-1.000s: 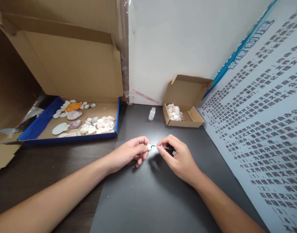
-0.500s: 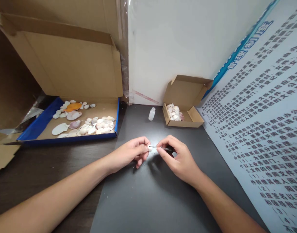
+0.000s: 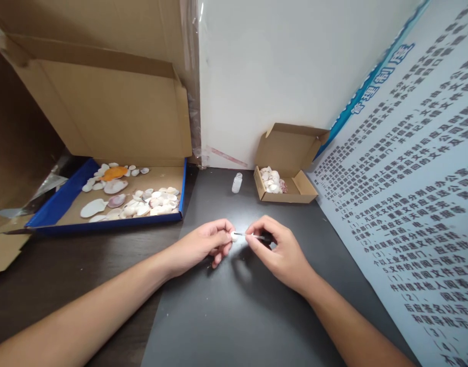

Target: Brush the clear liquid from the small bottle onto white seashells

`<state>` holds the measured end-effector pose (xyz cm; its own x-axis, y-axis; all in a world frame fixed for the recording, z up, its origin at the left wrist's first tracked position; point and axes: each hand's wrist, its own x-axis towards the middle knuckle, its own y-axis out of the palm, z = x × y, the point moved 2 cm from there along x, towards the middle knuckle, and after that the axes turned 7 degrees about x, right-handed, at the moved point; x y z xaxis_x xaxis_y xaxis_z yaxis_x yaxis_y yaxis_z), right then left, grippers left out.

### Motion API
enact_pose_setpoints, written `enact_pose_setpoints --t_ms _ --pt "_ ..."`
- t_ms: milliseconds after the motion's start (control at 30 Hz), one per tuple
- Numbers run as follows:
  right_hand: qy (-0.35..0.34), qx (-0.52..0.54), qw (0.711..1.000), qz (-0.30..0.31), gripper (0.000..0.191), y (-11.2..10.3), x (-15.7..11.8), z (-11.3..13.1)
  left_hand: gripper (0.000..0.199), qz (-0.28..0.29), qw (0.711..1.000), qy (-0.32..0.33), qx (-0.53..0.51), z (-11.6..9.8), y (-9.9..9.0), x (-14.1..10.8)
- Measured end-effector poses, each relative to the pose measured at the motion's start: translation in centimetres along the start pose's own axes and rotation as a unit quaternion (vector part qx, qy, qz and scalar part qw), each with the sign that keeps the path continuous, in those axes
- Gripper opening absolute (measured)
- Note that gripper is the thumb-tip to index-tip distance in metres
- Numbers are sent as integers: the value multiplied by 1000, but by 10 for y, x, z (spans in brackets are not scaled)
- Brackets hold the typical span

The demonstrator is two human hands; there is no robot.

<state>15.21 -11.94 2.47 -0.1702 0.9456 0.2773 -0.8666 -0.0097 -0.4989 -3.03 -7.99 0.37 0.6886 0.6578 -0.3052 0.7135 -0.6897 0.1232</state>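
Fingers of two hands are pinching one small shell [image 3: 234,237] and one thin tool [image 3: 257,236], its handle partly hidden.

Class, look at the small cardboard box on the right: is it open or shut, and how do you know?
Open: the small cardboard box has its lid raised at the back, and shells show inside.

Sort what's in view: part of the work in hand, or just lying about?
In the work:
- small white shell-like piece, left hand
- thin dark-tipped tool, right hand
- probably: small clear bottle, pale shells in two cardboard boxes

Apparently lying about:
- pale poster with dark print
- flat brown cardboard, left
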Motion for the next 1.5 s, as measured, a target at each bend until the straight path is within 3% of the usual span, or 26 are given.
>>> enact_pose_setpoints --t_ms 367,967,1100,1267,1500 --pt "37 -25 999 11 7 0 0 -3 19 -3 1000 4 1 1 0 0" --pt "-4 -39 999 -20 6 -1 -1 -2 19 5 1000 3 8 2 -1 0" --pt "-9 -43 999 5 6 0 -2 -3 19 7 1000 5 11 1 0 0" --pt "23 -60 998 -10 7 -1 0 -5 17 2 1000 3 16 2 0 0" --pt "-2 -29 999 17 12 2 -1 -2 15 -5 1000 7 2 2 -1 1"
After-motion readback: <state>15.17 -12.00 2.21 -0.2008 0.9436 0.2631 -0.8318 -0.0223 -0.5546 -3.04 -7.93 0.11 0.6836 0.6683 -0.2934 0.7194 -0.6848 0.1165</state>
